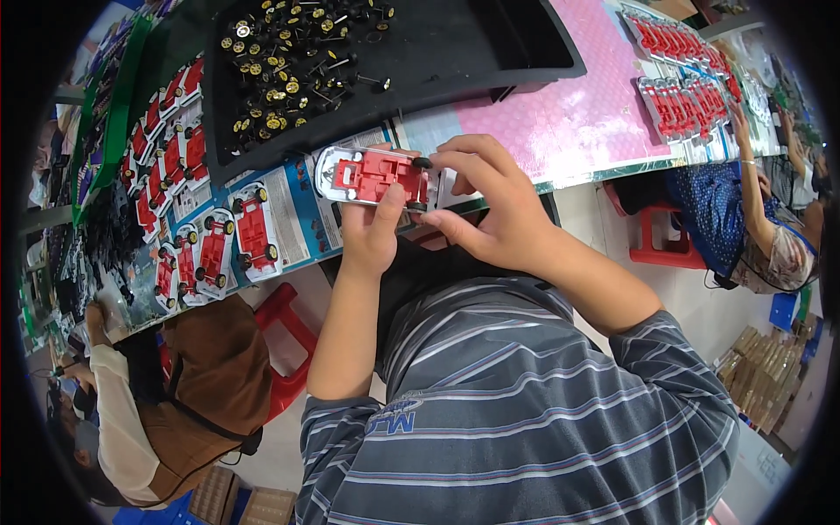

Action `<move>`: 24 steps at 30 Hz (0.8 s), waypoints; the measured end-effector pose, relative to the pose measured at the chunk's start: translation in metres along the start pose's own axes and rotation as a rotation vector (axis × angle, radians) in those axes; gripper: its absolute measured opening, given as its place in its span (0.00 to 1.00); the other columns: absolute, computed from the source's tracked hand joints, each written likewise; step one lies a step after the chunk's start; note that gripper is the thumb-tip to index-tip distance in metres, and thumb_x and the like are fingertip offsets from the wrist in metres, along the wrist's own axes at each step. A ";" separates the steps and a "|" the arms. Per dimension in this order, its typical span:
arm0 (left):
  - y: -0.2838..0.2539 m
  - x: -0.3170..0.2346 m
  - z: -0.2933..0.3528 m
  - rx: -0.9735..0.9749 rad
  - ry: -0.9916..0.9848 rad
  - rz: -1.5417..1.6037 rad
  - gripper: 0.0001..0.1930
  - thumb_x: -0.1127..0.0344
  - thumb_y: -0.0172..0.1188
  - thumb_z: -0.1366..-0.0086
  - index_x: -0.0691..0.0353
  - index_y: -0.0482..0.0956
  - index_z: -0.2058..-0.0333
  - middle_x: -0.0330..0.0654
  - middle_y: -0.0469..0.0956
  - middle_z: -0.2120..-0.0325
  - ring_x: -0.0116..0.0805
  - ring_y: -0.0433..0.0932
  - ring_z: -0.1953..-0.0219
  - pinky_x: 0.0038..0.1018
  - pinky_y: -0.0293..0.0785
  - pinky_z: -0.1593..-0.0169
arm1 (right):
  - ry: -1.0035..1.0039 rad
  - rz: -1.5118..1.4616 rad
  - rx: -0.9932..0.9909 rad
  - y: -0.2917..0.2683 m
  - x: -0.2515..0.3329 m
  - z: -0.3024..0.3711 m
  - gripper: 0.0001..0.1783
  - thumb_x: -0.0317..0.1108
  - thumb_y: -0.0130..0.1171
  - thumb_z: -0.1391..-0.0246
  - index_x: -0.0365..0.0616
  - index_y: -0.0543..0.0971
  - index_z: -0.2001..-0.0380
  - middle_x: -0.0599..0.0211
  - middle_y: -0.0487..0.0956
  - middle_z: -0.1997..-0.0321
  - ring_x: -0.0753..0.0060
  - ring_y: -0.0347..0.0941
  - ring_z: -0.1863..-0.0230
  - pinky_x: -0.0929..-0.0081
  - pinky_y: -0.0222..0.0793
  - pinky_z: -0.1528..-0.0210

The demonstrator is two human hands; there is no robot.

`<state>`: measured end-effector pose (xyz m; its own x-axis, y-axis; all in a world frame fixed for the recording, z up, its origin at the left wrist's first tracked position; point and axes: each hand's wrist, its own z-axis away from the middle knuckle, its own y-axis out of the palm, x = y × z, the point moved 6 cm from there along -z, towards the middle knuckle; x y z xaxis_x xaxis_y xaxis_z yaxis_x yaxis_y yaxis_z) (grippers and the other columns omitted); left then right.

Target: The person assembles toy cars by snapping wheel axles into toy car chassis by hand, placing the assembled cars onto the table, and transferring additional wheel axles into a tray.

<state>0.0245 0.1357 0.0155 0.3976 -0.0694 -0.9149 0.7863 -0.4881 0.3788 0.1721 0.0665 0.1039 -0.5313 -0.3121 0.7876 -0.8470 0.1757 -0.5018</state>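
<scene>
My left hand (372,234) holds a toy car shell (372,178), underside up, its red inner base framed by a white and silver body. The left thumb presses on the red base; the other fingers are mostly hidden beneath. At the car's right end sits a wheel axle with two black wheels (422,164). My right hand (499,206) grips this axle, fingers at the far wheel and thumb at the near one. Whether the axle is seated in the base I cannot tell. No wheels show at the car's left end.
A black tray (464,92) beyond my hands holds many loose wheel axles (280,79) with yellow hubs. Wheeled toy cars (254,232) and rows of red-based shells (171,157) lie left; more shells (682,105) lie far right. People sit on both sides by red stools (665,241).
</scene>
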 end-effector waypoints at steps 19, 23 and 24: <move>0.008 0.000 -0.002 0.035 -0.090 -0.005 0.26 0.64 0.56 0.31 0.65 0.59 0.39 0.49 0.74 0.50 0.29 0.79 0.61 0.23 0.78 0.68 | 0.142 0.760 0.215 0.014 -0.126 -0.228 0.15 0.39 0.64 0.48 0.50 0.83 0.57 0.57 0.83 0.56 0.53 0.79 0.54 0.62 0.75 0.51; 0.003 0.001 0.001 0.032 -0.079 -0.003 0.27 0.63 0.56 0.31 0.66 0.59 0.39 0.49 0.74 0.50 0.29 0.79 0.61 0.22 0.78 0.68 | 0.093 0.488 0.097 -0.001 -0.106 -0.215 0.13 0.39 0.64 0.48 0.51 0.84 0.59 0.58 0.84 0.60 0.55 0.79 0.55 0.63 0.75 0.52; 0.004 0.001 0.001 0.028 -0.078 -0.023 0.27 0.62 0.56 0.31 0.66 0.59 0.39 0.49 0.74 0.50 0.28 0.79 0.61 0.22 0.78 0.68 | -0.060 0.513 -0.017 -0.015 -0.095 -0.206 0.14 0.38 0.64 0.46 0.47 0.83 0.57 0.62 0.83 0.61 0.63 0.80 0.57 0.70 0.74 0.55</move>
<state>0.0278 0.1329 0.0159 0.3403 -0.1247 -0.9320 0.7807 -0.5149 0.3540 0.2313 0.2862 0.1100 -0.8768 -0.2351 0.4195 -0.4782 0.3349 -0.8119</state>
